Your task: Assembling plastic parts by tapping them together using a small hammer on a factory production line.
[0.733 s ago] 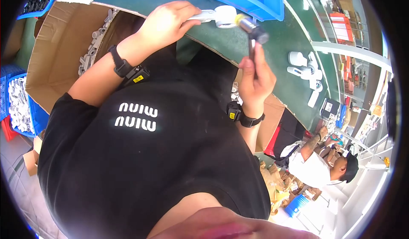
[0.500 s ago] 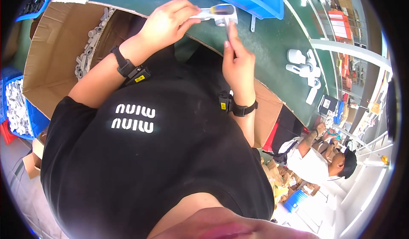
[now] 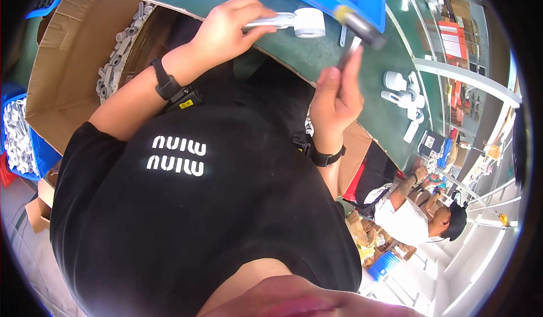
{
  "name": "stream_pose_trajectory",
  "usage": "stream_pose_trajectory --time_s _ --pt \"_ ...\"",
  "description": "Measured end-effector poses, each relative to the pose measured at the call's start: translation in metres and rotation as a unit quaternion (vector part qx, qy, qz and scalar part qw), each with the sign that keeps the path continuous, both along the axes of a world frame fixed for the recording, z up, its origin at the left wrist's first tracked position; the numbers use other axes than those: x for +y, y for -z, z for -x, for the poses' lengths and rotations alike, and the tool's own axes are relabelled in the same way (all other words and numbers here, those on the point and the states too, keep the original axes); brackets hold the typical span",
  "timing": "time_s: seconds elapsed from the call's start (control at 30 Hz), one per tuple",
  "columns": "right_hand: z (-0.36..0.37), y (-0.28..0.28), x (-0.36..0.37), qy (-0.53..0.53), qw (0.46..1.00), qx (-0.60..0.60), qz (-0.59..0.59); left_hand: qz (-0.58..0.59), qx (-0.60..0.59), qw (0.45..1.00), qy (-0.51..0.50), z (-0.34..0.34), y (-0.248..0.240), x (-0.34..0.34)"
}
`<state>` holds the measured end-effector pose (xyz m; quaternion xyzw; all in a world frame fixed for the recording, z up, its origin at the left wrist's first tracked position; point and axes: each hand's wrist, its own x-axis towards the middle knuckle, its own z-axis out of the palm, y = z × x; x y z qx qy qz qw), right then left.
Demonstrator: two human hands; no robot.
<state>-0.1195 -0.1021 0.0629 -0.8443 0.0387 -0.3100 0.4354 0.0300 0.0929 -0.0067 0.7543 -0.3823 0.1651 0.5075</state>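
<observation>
My left hand (image 3: 229, 31) is closed around the narrow arm of a white plastic part (image 3: 310, 23), whose thick round cup end rests at the green tabletop. In my right hand (image 3: 337, 99) is a small hammer (image 3: 365, 31), gripped by its handle. The hammer's head, dark at one end and yellow at the other, is raised to the right of the round cup end and apart from it. A flat, light-coloured strip (image 3: 343, 35) lies by the blue bin, just behind the hammer.
A blue bin (image 3: 373, 0) stands at the table's far side. More white parts (image 3: 404, 96) lie on the green table (image 3: 367, 91) at right. At left, an open cardboard box (image 3: 68, 74) and a blue crate (image 3: 42, 153) hold white parts. A co-worker (image 3: 404, 218) sits at right.
My right hand has swung the hammer right and off the white part's round end. My left hand still holds the part, which shows more of its side now.
</observation>
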Motion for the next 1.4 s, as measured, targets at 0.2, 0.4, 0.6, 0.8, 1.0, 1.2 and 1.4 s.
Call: stream_pose_trajectory --time_s 0.2,0.4,0.6,0.8,1.0,1.2,1.4 --pt "-0.008 -0.007 -0.002 -0.049 0.969 0.218 0.107 0.031 0.107 0.994 -0.023 0.005 -0.009 0.004" --pt "-0.001 0.009 -0.005 -0.066 0.994 -0.088 -0.001 0.023 0.091 0.996 -0.014 0.004 -0.007 -0.004" --pt "-0.004 -0.013 0.01 -0.081 0.98 0.125 0.134 0.019 0.073 0.997 -0.032 0.004 -0.004 -0.002" --pt "-0.019 -0.001 0.008 -0.105 0.975 0.012 0.197 -0.006 0.087 0.995 -0.047 0.004 -0.004 0.001" --pt "-0.005 0.025 0.002 -0.029 0.996 -0.077 0.022 0.018 0.037 0.998 -0.046 0.004 0.0 -0.005" --pt "-0.005 0.005 -0.002 -0.019 0.972 0.203 0.12 0.016 -0.063 0.997 -0.036 0.0 0.013 -0.004" --pt "-0.006 0.025 -0.006 0.044 0.991 -0.014 0.126 0.024 -0.072 0.997 -0.034 -0.001 0.012 -0.005"
